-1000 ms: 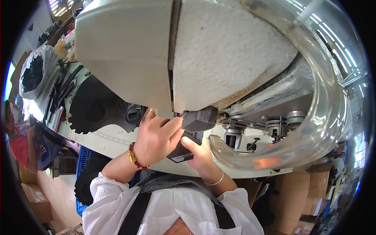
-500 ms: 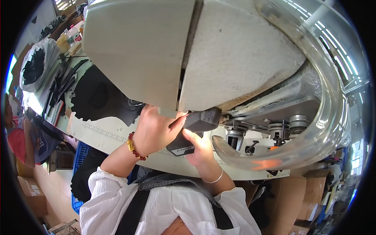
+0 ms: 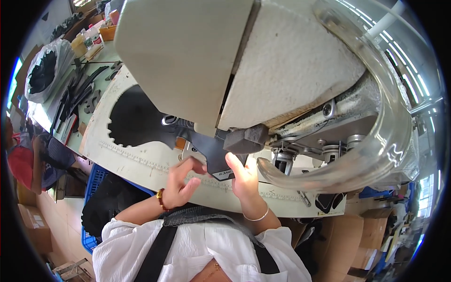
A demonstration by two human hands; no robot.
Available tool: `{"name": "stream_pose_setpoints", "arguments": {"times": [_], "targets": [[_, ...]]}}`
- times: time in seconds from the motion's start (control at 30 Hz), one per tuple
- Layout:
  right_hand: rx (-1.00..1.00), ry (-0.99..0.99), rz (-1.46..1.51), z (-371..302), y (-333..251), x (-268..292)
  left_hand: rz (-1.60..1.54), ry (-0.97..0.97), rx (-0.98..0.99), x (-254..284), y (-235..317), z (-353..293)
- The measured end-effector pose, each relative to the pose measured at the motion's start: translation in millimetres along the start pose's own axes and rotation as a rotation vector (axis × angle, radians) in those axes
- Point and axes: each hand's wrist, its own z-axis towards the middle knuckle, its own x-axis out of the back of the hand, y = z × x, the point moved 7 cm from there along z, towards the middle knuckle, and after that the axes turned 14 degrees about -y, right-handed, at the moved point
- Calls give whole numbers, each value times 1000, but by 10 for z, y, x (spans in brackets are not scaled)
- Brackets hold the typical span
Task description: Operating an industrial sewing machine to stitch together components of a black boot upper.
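Note:
A black flat piece [image 3: 213,152] with a pale-edged, printed tip lies on the machine bed beneath the sewing machine head [image 3: 178,56]. My right hand [image 3: 245,181] grips this piece along its right side, thumb on top and the other fingers mostly hidden. Just off its lower left edge is my left hand [image 3: 181,183], fingers apart and bent, holding nothing. A larger black sheet [image 3: 136,117] with a scalloped edge spreads to the left; whether it joins the piece is hidden. Above my right thumb sits a dark grey foam block [image 3: 246,139] against the machine.
A thick clear curved tube [image 3: 376,169] arcs around the right side. Along the front of the white table runs a printed ruler [image 3: 155,162]. At the left are black strips [image 3: 75,94], a plastic bag [image 3: 47,70] and a blue crate [image 3: 89,235]. Another person [image 3: 35,160] sits there.
My left hand has come off the work, down toward me, and its fingers have opened. The scalloped sheet has shifted to the right. My right hand remains at the black piece.

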Motion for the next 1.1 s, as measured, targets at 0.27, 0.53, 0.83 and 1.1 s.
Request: {"name": "stream_pose_setpoints", "arguments": {"times": [0.27,0.53,0.83,1.1], "targets": [[-94,-151,161,-45,-158,-246,-1422,-10,167,-199,-61,605],[-43,-81,-127,-54,-63,-179,-1185,404,373,-32,-217,652],[-33,-62,-143,-4,-145,-263,-834,388,296,172,-231,668],[65,104,32,132,35,-37,-815,366,327,235,-120,841]]}}
